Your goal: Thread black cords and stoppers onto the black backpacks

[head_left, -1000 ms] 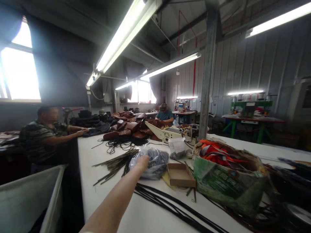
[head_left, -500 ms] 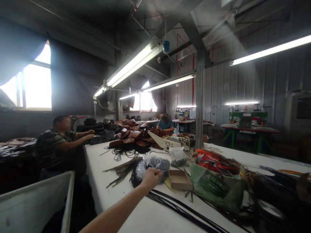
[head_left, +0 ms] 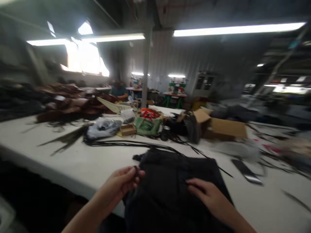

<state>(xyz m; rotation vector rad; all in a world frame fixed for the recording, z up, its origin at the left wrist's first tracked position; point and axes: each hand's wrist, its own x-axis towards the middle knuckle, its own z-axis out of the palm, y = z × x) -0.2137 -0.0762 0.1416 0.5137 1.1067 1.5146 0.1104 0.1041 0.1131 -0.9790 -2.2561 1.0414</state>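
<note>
Has black cloth item (head_left: 162,197) in front, lying on white table (head_left: 97,165). Holds w/ left hand (head_left: 126,179), just beside L edge of black cloth item, a small dark bit (head_left: 135,168) betw. thumb & index, tips nearly closed, other fingers loosely bent; too blurred to name. Has right hand (head_left: 206,194) over R half of black cloth item, w/ thumb & index almost together; cannot tell whether pinching cloth or not. Shows just behind black cloth item some long black cords (head_left: 126,142); further behind, from L to R, clear plastic bag (head_left: 103,127) w/ dark contents, small cardboard box (head_left: 128,130), green bag (head_left: 147,126) w/ red-orange stuff, & large cardboard box (head_left: 227,129). Shows to R of black cloth item a dark flat object (head_left: 244,170) w/ shiny end. Shows far behind, to L, heap of brown pieces (head_left: 73,105) & a person (head_left: 118,91), blurred.
</note>
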